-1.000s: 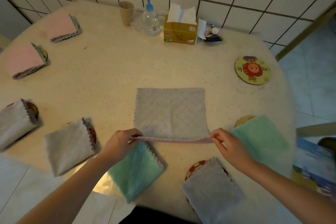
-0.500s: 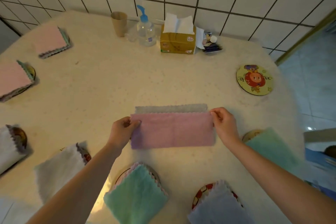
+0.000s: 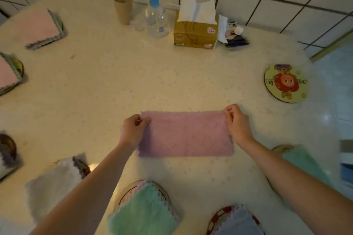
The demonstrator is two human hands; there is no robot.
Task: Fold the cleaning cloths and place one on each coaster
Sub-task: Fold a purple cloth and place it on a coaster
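Observation:
A pink cleaning cloth [image 3: 185, 133], folded in half into a flat rectangle, lies on the table [image 3: 114, 86] in front of me. My left hand [image 3: 132, 129] pinches its far left corner and my right hand [image 3: 237, 123] pinches its far right corner. A bare round coaster with a cartoon picture [image 3: 286, 83] sits at the right. Folded cloths rest on other coasters around the rim: pink ones [image 3: 39, 26] at the far left, a white one [image 3: 53, 181], a green one [image 3: 143, 213], a blue one [image 3: 237, 223] and another green one [image 3: 303, 162] under my right forearm.
Against the tiled wall stand a paper cup [image 3: 123, 6], a pump bottle [image 3: 156, 17], a tissue box [image 3: 195, 30] and some small packets [image 3: 234, 36]. The table's right edge drops to a tiled floor [image 3: 334, 86].
Both hands carried the near edge of the grey-backed cloth up and over to the far edge, so it now lies folded in half, pink side up. The camera tilted forward.

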